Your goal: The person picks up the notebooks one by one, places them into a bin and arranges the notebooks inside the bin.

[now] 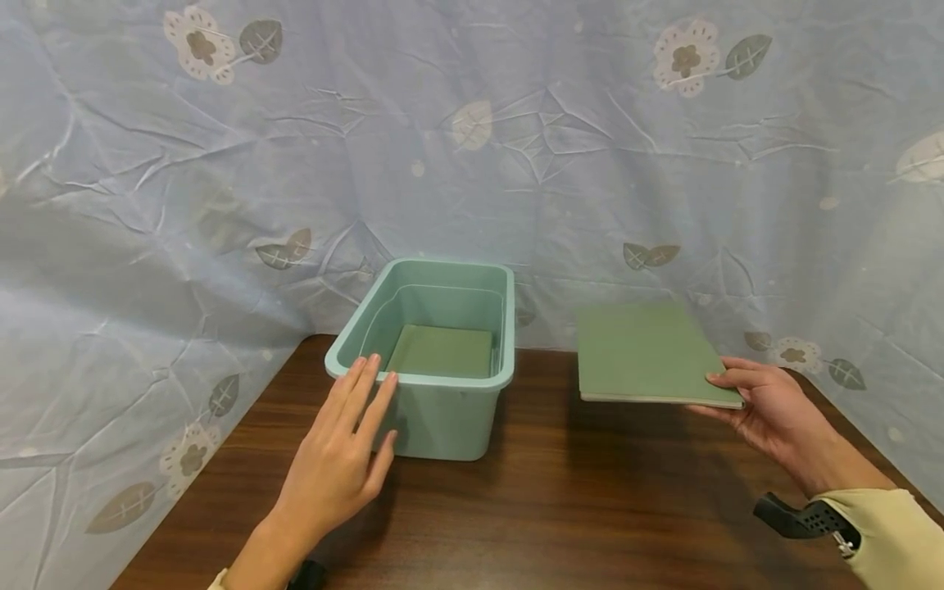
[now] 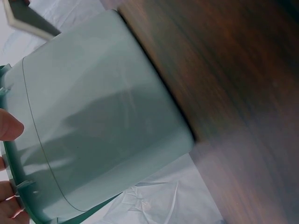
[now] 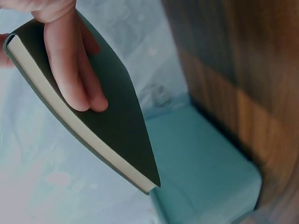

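Note:
My right hand (image 1: 785,410) pinches a green hardcover book (image 1: 645,352) by its near right corner, thumb on top and fingers beneath. The book is held level above the table, to the right of a pale green plastic bin (image 1: 442,422). In the right wrist view, cream page edges (image 3: 84,126) and two fingers against the dark green cover are visible. A flat green item (image 1: 442,351), much like the book, lies inside the bin. My left hand (image 1: 335,451) has its fingers extended at the bin's near left rim; whether they touch it, I cannot tell.
The bin stands on a dark brown wooden table (image 1: 516,524), close to its back edge. A pale floral curtain (image 1: 546,164) hangs behind the table and along both sides. A black strap (image 1: 804,520) circles the right wrist.

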`<state>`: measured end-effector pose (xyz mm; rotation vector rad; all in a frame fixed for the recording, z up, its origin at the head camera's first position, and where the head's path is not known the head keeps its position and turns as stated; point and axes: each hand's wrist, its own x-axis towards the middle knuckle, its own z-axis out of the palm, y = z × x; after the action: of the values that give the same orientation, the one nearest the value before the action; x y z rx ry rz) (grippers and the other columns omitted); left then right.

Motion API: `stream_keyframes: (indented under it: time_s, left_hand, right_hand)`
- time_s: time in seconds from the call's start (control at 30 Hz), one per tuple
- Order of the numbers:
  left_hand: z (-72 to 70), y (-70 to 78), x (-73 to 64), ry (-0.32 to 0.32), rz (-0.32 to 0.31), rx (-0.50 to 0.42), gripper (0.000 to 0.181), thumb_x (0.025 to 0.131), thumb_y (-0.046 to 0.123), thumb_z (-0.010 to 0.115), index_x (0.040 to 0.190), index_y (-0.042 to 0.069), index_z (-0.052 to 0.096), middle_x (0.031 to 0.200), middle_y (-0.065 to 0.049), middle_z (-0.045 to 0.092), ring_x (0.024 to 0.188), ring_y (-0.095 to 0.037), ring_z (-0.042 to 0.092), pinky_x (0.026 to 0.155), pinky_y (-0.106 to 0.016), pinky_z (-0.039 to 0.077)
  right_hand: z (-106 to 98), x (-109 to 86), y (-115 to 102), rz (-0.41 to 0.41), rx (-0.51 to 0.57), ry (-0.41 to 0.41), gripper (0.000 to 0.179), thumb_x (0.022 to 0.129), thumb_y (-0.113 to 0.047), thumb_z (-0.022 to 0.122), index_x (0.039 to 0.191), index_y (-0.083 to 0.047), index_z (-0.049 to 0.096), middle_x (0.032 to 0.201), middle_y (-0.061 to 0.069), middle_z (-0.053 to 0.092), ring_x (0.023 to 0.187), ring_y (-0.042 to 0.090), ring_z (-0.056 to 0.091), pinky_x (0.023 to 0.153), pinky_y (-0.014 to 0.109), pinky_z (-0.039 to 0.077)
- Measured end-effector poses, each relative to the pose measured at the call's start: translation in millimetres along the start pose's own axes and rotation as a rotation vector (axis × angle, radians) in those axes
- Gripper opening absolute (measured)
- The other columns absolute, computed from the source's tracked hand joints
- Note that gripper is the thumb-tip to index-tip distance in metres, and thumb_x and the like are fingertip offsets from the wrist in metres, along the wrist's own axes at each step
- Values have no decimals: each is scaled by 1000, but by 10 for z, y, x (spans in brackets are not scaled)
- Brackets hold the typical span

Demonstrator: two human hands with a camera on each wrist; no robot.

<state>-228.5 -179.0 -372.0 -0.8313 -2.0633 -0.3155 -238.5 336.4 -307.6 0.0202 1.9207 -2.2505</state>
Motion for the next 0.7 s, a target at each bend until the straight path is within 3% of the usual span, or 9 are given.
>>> stream_keyframes:
  time_s: [0.03,0.13,0.27,0.37,0.47,0.53,0.63,0.7]
  left_hand:
    - [1,-1,1,1,1,0,56,101,29,39,148,-1,41,159,-22,30,147,-41,30,124,-47,23]
    - [6,-2,2,3,3,0,56,101,28,40,148,-1,42,159,-22,30,147,-42,30,123,-49,24]
    - [7,0,-1,-3,-1,6,56,101,29,39,148,-1,42,159,-22,30,147,-41,30,122,-50,25]
    - [3,3,-8,-10,-5,11,57,101,30,38,149,0,41,159,-22,29,147,-40,30,123,-49,24]
    - [-1,5,-11,-16,-9,15,57,102,32,38,149,0,40,160,-21,28,148,-40,29,123,-48,23]
    - [3,4,-10,-17,-8,17,57,102,32,38,149,0,40,160,-21,28,148,-40,29,123,-48,24]
    - [8,6,-7,-18,-9,14,57,102,32,38,150,0,40,160,-21,28,148,-40,29,123,-48,23]
    - [11,8,-6,-20,-10,13,57,102,32,38,150,1,39,160,-21,27,148,-40,29,124,-47,23]
  right_hand:
    - [23,6,-51,-6,-6,4,86,103,-6,46,154,-10,-23,161,4,-30,153,24,-11,101,42,54]
    - [88,32,-195,-23,4,8,86,103,-8,46,154,-13,-23,163,4,-25,154,21,-6,100,39,55]
    - [200,51,-378,-33,84,1,87,103,-5,44,154,-18,-25,161,-6,-31,154,18,-8,100,39,55]
    - [293,65,-492,-42,168,-23,88,102,-2,43,153,-21,-26,161,-10,-30,153,17,10,99,40,55]
    - [375,75,-581,-58,271,-78,87,101,3,41,155,-24,-22,165,-2,-12,138,16,45,98,44,55]
    - [430,77,-634,-61,329,-120,85,101,5,41,157,-23,-17,164,2,3,122,17,60,99,46,54]
    - [520,87,-694,-71,401,-179,82,99,9,39,159,-20,-9,151,4,35,116,22,65,99,50,53]
    - [590,98,-719,-74,419,-200,78,99,10,39,159,-16,-4,145,5,46,117,24,65,99,50,53]
